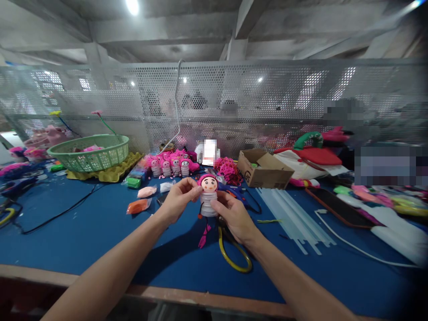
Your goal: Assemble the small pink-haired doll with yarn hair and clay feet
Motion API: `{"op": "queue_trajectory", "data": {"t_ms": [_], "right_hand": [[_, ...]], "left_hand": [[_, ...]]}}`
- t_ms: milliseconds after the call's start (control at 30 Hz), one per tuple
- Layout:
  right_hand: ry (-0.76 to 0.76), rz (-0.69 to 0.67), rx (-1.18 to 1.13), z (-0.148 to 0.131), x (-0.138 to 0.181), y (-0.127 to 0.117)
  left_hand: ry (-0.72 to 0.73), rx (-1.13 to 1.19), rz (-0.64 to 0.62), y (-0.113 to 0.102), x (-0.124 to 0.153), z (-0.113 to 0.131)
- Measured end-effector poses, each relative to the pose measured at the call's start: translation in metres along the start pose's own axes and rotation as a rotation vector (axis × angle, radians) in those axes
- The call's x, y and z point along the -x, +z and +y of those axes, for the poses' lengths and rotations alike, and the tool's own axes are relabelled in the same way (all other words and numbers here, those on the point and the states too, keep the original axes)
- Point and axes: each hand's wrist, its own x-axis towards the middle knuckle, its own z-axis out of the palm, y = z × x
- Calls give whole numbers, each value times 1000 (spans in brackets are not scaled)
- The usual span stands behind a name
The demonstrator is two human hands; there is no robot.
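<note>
A small doll (208, 195) with a pink hood, a painted face and a white ribbed body is held upright above the blue table (100, 240). My left hand (180, 198) pinches the doll's head from the left side. Wrapped round the white body from the right is my right hand (234, 216). Thin pink legs (203, 236) dangle below the doll. Under my right hand lie yellow-handled scissors (234, 256).
Several finished pink dolls (170, 166) stand at the back. A green basket (90, 154) sits back left, a cardboard box (265, 169) back right, clear glue sticks (294, 218) to the right, clay packets (138, 206) to the left. A perforated metal screen closes the far side.
</note>
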Motion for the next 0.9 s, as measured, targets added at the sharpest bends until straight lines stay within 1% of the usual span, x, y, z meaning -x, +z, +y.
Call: {"op": "queue_trajectory", "data": {"t_ms": [233, 367, 600, 767, 900], "right_hand": [[15, 12, -3, 1, 0, -1], [5, 0, -11, 2, 0, -1], [-14, 6, 23, 1, -1, -1], [-25, 36, 48, 2, -1, -1], [-40, 26, 77, 2, -2, -1]], "left_hand": [[86, -166, 79, 7, 3, 6], [117, -208, 91, 8, 4, 7], [124, -227, 86, 5, 2, 6], [140, -270, 106, 5, 3, 8], [115, -252, 108, 4, 2, 6]]}}
